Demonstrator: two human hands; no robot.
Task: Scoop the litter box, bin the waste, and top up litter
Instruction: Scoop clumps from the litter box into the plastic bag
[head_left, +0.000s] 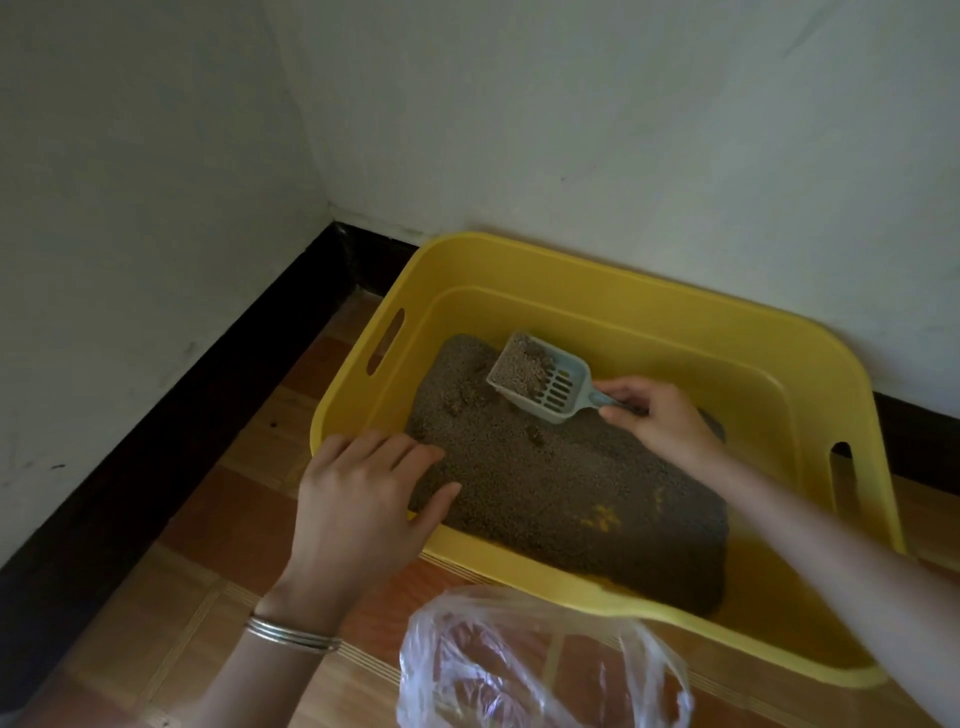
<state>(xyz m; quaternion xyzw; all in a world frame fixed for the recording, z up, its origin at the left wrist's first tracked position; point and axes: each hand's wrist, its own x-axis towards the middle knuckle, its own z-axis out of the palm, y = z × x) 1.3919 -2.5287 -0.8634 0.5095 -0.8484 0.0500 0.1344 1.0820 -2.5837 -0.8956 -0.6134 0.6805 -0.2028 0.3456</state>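
Clear bag (524, 670), yellow litter box (597, 293), grey scoop (565, 385) of brown litter (519, 368)

We record: litter box (623, 306) — smooth yellow plastic; litter (571, 493), matt, granular; scoop (563, 387), grey plastic; bag (519, 665), lower centre — glossy clear film.

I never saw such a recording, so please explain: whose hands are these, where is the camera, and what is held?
There is no machine: a person works with bare hands, and one camera on the person's head looks down at them. The right hand grips the handle of a grey scoop, which carries litter and clumps. The left hand rests with straight fingers on the rim of the yellow litter box. The box stands on the floor against a wall. A clear plastic bag lies in front of it.
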